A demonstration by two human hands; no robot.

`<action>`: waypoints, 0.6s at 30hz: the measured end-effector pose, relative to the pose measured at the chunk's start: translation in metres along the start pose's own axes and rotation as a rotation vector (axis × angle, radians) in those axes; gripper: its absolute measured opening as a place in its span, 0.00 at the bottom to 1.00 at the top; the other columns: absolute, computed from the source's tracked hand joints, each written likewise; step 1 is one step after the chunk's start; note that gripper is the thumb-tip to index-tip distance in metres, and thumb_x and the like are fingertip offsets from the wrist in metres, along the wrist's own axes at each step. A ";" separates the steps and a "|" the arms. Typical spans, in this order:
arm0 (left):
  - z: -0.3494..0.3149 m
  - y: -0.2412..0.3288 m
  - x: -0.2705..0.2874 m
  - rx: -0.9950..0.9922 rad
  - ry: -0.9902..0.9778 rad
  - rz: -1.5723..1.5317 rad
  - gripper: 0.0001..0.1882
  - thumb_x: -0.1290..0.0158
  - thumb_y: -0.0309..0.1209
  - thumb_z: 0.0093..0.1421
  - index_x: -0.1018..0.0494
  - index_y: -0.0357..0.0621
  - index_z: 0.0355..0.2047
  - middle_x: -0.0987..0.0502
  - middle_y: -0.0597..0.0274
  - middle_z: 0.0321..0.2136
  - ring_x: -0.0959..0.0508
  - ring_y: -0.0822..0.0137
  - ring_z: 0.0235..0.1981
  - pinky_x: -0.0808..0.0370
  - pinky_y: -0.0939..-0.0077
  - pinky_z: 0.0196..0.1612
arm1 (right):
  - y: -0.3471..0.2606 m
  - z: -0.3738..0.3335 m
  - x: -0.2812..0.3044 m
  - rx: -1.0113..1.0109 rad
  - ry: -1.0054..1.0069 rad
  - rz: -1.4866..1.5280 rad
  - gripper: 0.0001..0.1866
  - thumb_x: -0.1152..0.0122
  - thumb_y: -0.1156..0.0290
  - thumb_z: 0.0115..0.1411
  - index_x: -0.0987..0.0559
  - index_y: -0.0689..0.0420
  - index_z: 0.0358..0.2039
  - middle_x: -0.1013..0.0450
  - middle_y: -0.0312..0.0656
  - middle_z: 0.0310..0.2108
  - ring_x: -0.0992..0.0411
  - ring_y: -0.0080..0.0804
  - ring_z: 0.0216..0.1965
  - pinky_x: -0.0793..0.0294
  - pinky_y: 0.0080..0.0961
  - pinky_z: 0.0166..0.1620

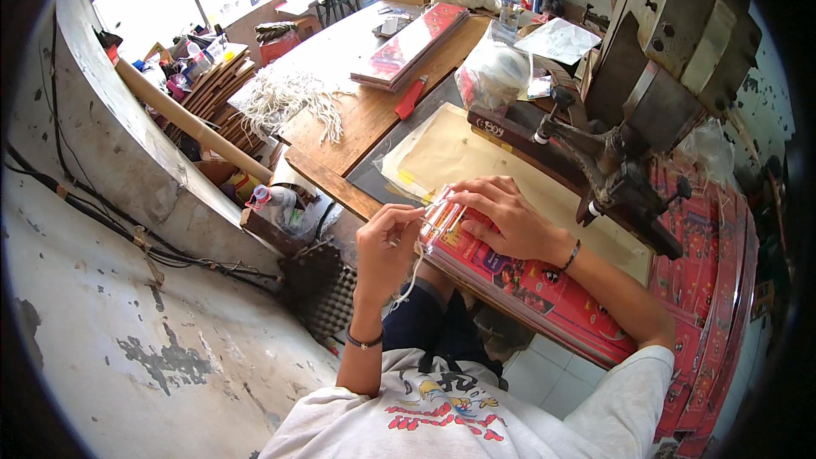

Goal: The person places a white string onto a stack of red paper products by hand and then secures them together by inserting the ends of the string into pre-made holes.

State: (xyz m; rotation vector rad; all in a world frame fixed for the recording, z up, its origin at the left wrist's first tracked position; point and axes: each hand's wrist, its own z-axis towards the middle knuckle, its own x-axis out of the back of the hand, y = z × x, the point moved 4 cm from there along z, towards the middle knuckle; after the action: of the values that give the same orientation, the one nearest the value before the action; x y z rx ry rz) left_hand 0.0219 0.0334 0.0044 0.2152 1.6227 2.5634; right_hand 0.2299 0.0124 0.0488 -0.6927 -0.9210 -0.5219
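Observation:
A stack of flat red printed paper bags (544,293) lies on the workbench edge in front of me. My right hand (506,217) presses flat on the top end of the stack, fingers spread over it. My left hand (387,242) pinches a white cord (414,276) at the stack's upper left corner; the loose end of the cord hangs down toward my lap.
A metal press machine (633,119) stands right behind the stack. More red bags (722,289) pile at the right. Beige sheets (450,153) lie beyond my hands. Farther off are a bundle of white cords (289,98), another red stack (408,47), a red cutter (410,98) and a cardboard tube (191,123).

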 end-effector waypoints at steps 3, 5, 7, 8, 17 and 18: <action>-0.002 -0.014 0.003 0.033 0.055 -0.119 0.06 0.45 0.15 0.61 0.21 0.30 0.38 0.21 0.58 0.36 0.20 0.74 0.30 0.23 0.82 0.32 | 0.001 0.000 -0.001 -0.005 -0.003 0.017 0.23 0.41 0.60 0.64 0.27 0.52 0.59 0.31 0.44 0.58 0.35 0.44 0.59 0.42 0.42 0.64; 0.000 -0.019 -0.001 0.051 0.068 -0.214 0.06 0.45 0.15 0.61 0.21 0.29 0.39 0.21 0.57 0.36 0.19 0.73 0.30 0.23 0.82 0.32 | 0.001 0.000 0.001 -0.004 -0.012 0.016 0.24 0.41 0.59 0.64 0.27 0.52 0.59 0.31 0.44 0.59 0.35 0.44 0.60 0.42 0.43 0.64; 0.001 -0.021 -0.005 0.050 0.089 -0.264 0.09 0.48 0.13 0.62 0.22 0.31 0.41 0.22 0.61 0.36 0.21 0.74 0.30 0.24 0.83 0.31 | 0.001 0.000 0.002 0.000 -0.019 0.011 0.24 0.41 0.59 0.64 0.27 0.52 0.59 0.31 0.44 0.59 0.35 0.44 0.61 0.43 0.43 0.64; 0.002 -0.019 -0.007 0.041 0.088 -0.268 0.09 0.48 0.13 0.62 0.22 0.31 0.41 0.22 0.61 0.36 0.21 0.74 0.30 0.24 0.83 0.31 | 0.001 0.001 0.000 0.013 -0.024 0.015 0.24 0.40 0.58 0.64 0.27 0.52 0.59 0.31 0.44 0.59 0.35 0.44 0.61 0.43 0.44 0.64; 0.005 0.030 -0.024 -0.262 0.039 0.161 0.11 0.43 0.13 0.56 0.18 0.39 0.36 0.21 0.61 0.32 0.24 0.75 0.28 0.28 0.81 0.30 | -0.012 0.004 -0.015 -0.170 0.077 0.241 0.18 0.36 0.59 0.63 0.23 0.55 0.48 0.22 0.42 0.44 0.26 0.39 0.49 0.41 0.40 0.61; 0.005 0.031 -0.022 -0.265 0.038 0.163 0.11 0.43 0.13 0.56 0.18 0.39 0.36 0.21 0.61 0.32 0.24 0.75 0.28 0.28 0.81 0.30 | -0.012 0.006 -0.014 -0.168 0.080 0.241 0.18 0.36 0.59 0.63 0.23 0.55 0.48 0.22 0.42 0.44 0.26 0.39 0.49 0.41 0.40 0.61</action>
State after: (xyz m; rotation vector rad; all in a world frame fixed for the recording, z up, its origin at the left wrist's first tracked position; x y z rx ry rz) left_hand 0.0446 0.0216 0.0330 0.2880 1.3054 2.8867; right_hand 0.2117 0.0101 0.0427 -0.9154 -0.7122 -0.4120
